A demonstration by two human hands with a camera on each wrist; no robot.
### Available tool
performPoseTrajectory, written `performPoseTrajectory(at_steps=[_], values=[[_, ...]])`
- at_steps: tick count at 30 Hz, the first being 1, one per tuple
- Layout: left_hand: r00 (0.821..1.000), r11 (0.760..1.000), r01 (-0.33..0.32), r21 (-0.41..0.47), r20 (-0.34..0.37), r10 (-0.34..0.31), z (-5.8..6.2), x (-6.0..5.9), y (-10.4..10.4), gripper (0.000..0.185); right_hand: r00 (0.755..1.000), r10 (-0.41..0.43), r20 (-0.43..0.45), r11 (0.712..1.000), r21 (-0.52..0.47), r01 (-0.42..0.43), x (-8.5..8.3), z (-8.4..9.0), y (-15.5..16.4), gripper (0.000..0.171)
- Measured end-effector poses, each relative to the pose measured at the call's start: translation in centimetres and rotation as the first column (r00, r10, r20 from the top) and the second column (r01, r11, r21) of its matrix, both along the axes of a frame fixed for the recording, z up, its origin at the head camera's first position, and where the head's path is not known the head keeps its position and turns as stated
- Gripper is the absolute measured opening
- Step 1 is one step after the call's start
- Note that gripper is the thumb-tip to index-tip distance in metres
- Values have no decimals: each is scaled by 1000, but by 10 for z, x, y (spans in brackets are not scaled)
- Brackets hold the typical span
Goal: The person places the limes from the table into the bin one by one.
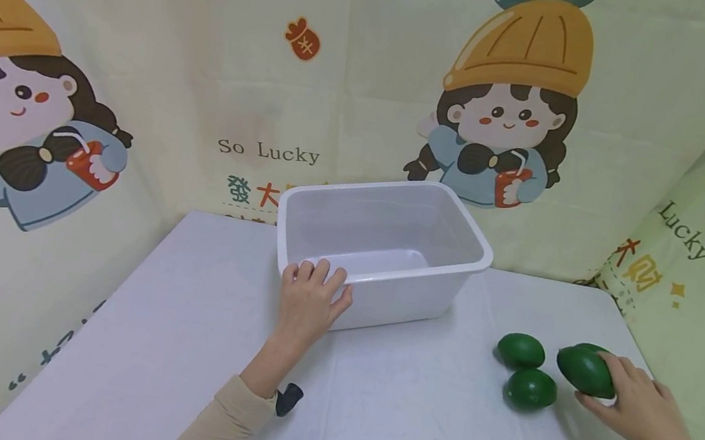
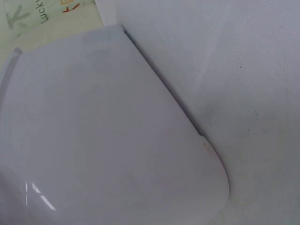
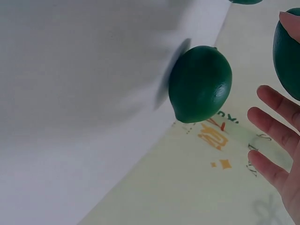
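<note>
My left hand [image 1: 306,306] grips the front-left rim of a white plastic bin [image 1: 409,294], fingertips hooked over the edge and thumb along the outside. The bin's smooth outer wall [image 2: 93,112] fills much of the left wrist view; that hand is hidden there. At the right, my right hand [image 1: 645,407] pinches a green lime [image 1: 583,371] between thumb and fingers, the other fingers spread in the right wrist view. Behind the held lime, another lime [image 1: 593,347] is mostly hidden. Two more, a rear lime [image 1: 521,351] and a front lime [image 1: 531,389], lie to its left.
A white cloth [image 1: 407,413] covers the table. The bin stands upright near the back edge, its visible inside floor bare. Printed cream curtains [image 1: 366,118] with cartoon figures hang behind and at both sides.
</note>
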State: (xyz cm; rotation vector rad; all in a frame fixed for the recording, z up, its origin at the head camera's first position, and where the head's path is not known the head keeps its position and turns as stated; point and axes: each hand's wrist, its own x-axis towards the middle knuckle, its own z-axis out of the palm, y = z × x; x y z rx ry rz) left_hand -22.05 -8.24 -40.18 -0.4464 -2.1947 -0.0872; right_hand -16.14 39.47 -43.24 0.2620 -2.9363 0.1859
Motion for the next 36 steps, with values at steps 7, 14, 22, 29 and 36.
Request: performPoseTrajectory(at_steps=[7,14,22,29,36], values=[[1000,1000,-2,1,1,2,0,0,0,17,1000,6,20,1000,-11,-6,-2,7,-8,71],[999,1000,1,16,-49,0,-1,-2,0,18,999,25,-37,1000,-17,-26,-3,13,-15,70],[998,1000,1,24,-67,0,-2,-3,1,22,994,61,-85,998,-13,-62,-4,21,-22,70],[997,999,9,32,-74,-7,-2,-4,1,21,993,75,-86,997,-7,-76,-7,29,-28,71],[998,1000,6,30,-67,-4,-2,-3,1,21,989,90,-117,996,-2,-91,-12,32,-34,70]])
